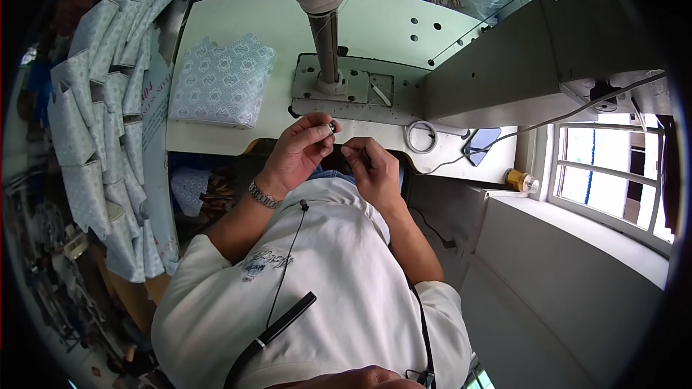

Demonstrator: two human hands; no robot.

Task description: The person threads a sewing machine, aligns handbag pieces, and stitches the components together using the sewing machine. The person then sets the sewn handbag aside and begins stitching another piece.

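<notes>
Left hand (295, 150) angled inward, gripping small metal part (332, 128); right hand (376, 172) near, fingertips pinched.

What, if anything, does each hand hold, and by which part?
Left hand: small metallic piece, pinched at fingertips, exact part unclear. Right hand: cannot be told.

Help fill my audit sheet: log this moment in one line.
left hand: pinches small metal part; right hand: pinched, contents unclear; cloth: on table; phone: on table
</notes>
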